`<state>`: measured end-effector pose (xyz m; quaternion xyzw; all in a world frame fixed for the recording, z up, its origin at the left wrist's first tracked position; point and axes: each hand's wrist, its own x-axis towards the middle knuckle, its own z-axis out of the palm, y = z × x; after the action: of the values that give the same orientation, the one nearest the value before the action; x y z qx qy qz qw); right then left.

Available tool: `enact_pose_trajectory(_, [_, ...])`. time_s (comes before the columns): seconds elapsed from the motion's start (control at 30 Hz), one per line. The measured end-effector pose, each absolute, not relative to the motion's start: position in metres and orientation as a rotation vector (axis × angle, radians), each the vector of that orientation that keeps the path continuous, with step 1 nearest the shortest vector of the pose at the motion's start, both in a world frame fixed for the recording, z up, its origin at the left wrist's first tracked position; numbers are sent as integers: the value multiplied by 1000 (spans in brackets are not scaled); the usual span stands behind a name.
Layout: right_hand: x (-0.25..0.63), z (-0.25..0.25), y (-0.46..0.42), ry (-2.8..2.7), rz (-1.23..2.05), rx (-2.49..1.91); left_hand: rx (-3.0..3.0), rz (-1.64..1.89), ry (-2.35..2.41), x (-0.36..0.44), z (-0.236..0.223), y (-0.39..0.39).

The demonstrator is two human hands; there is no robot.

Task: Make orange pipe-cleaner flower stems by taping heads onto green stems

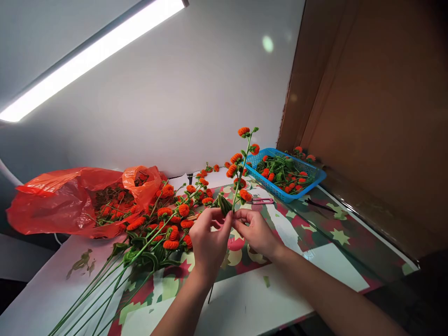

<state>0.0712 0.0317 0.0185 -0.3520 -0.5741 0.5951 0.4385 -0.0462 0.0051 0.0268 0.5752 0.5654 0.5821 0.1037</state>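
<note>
Upright between my hands stands an artificial flower stem [241, 179], with fuzzy orange blooms and small green tips along it. My left hand [211, 240] is closed around its lower part, thumb and fingers pinched together. A dark green fuzzy leaf [224, 204] sticks up at those fingertips, against the stem. The fingertips of my right hand [255, 232] pinch the stem at the same spot, touching the left thumb. Below my left hand the thin end of the stem shows. To the left lies a pile of finished-looking orange flower stems [171, 224] with long green stalks.
An orange plastic bag [63, 196] holding orange flower pieces lies at the left. A blue basket [292, 196] of flower sprigs stands at the back right. Pink thread snips [262, 201] and a dark tool [320, 205] lie nearby. A cardboard wall [367, 126] borders the right side.
</note>
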Motion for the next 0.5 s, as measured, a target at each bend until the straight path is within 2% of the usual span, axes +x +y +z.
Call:
enact_pose_trajectory(0.1, [73,19,33,-1424,1499,-892,1822,1700,1642,-47,25,2])
enact_pose_trajectory(0.27, [82,21,37,-1471,1606,-817,1712,1502,1304,-67,23,7])
enact_pose_trajectory(0.37, [86,22,37,-1504,1720,-745,2180,1477,1299,-85,29,13])
enact_pose_trajectory(0.5, [87,22,37,-1550,1742,-738,2849,1090,1212,-105,44,19])
